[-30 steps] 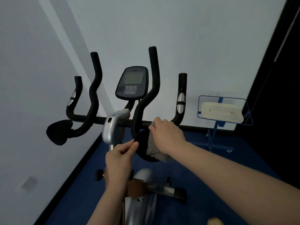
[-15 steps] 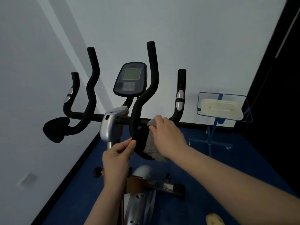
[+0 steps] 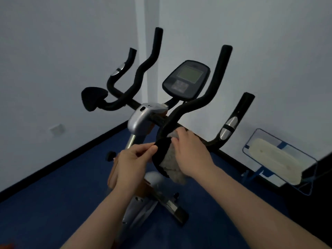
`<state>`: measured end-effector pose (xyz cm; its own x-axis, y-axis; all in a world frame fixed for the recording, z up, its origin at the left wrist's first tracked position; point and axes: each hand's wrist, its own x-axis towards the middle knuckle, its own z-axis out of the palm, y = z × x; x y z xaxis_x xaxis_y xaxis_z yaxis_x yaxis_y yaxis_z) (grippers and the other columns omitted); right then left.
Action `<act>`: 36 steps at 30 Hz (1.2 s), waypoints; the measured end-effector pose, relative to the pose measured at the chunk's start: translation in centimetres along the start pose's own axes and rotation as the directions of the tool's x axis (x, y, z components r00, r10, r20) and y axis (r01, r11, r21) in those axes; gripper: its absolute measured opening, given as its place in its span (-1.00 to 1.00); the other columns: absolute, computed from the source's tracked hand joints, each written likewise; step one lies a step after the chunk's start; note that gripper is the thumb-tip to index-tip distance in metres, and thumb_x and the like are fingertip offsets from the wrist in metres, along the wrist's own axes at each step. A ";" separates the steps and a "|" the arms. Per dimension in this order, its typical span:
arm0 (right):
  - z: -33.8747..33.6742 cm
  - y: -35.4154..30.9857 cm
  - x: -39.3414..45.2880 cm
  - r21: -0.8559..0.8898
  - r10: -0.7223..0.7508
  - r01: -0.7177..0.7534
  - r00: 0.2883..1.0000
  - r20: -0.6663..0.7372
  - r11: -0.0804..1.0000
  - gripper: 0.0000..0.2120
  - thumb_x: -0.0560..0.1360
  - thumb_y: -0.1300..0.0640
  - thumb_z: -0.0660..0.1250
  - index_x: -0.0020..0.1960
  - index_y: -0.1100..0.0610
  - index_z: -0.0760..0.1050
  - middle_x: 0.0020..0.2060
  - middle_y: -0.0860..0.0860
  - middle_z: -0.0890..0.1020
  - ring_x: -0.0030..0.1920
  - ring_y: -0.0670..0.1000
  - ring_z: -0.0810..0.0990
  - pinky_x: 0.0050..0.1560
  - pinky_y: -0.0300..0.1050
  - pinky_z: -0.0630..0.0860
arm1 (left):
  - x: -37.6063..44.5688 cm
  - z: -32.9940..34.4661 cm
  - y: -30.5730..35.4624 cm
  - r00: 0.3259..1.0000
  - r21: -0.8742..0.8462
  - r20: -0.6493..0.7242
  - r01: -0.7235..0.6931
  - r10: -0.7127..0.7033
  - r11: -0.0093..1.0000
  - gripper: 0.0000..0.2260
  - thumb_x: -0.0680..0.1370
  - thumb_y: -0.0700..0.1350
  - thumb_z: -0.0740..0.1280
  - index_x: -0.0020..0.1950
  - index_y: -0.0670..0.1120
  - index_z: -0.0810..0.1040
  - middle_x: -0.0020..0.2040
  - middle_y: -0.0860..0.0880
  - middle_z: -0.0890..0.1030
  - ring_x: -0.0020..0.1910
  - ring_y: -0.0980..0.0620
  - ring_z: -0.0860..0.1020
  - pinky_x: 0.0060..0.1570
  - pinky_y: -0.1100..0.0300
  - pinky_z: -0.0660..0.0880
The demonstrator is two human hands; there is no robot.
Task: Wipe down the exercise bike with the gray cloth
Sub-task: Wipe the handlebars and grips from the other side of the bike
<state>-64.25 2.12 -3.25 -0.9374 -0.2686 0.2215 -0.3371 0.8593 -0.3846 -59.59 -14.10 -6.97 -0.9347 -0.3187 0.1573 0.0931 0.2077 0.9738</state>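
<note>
The exercise bike (image 3: 142, 121) stands in a room corner, with black curved handlebars and a dark console (image 3: 186, 79) on top. A black elbow pad (image 3: 160, 155) hangs at the near right end of the handlebar. My left hand (image 3: 133, 164) pinches the pad's left edge between thumb and fingers. My right hand (image 3: 191, 151) presses the gray cloth (image 3: 172, 169) against the pad's face, fingers curled over the cloth. The cloth's lower end hangs below my palm.
A second black pad (image 3: 93, 100) sits at the left end of the handlebar. A blue wire stand with a cream pad (image 3: 276, 160) is on the right by the wall. The floor (image 3: 53, 203) is blue carpet, and the bike's silver frame (image 3: 142, 209) runs down between my forearms.
The view has swung left and tilted, so the bike now sits further right in the picture. Both hands stay on the right pad, with the cloth slightly lower on it.
</note>
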 end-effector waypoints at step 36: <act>-1.4 -3.8 11.3 0.069 -0.777 0.958 0.181 0.602 0.277 -0.60 0.66 -0.10 0.01 -0.34 -0.13 0.34 -0.33 -0.05 0.46 -0.25 -0.06 0.42 -0.15 -0.04 0.26 | -9.1 11.1 2.2 0.848 -0.400 -0.212 0.378 -0.486 0.835 -0.43 0.35 0.40 0.26 0.03 -0.08 0.48 -0.35 0.04 0.61 -0.35 0.12 0.59 -0.39 0.35 0.42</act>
<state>-73.47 -3.54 1.98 0.0397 -0.9789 -0.2007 -0.9978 -0.0494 0.0436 -54.72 -0.44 -8.09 -0.7653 -0.5671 -0.3045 -0.1385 -0.3169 0.9383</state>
